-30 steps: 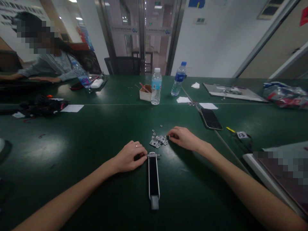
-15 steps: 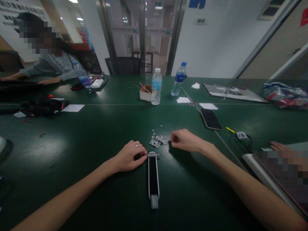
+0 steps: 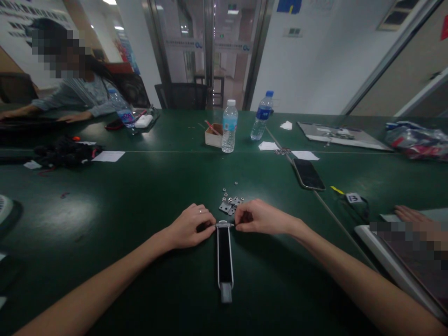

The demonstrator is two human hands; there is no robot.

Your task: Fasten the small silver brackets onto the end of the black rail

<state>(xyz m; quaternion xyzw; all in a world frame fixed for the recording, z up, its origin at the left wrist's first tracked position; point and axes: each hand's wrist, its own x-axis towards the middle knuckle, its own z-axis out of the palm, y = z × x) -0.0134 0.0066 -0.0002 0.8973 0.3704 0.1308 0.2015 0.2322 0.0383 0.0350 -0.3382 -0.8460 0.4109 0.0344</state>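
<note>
A long narrow black piece with a white rim point(image 3: 224, 256) lies on the table, pointing towards me, with a grey block at its near end. Across its far end runs a metal crosspiece with a thin rod point(image 3: 224, 225). My left hand point(image 3: 192, 226) pinches the rod's left end between thumb and fingers. At the rod's right tip is my right hand point(image 3: 261, 217), thumb and fingertips pinched together; whatever lies between them is too small to make out. Just beyond, partly behind my right hand, are flat metal plates with holes point(image 3: 226, 206) and several small nuts point(image 3: 224, 190).
A phone point(image 3: 308, 173) lies to the right, near a tape measure point(image 3: 353, 198). Farther back stand water bottles point(image 3: 229, 128) and a small open box point(image 3: 212, 136). Another person's hand point(image 3: 416, 219) rests by a laptop at right; a person point(image 3: 80, 93) sits far left.
My right hand has moved left and towards me, from beside the metal plates to the rod's right tip. My left hand keeps its hold; the view has shifted slightly.
</note>
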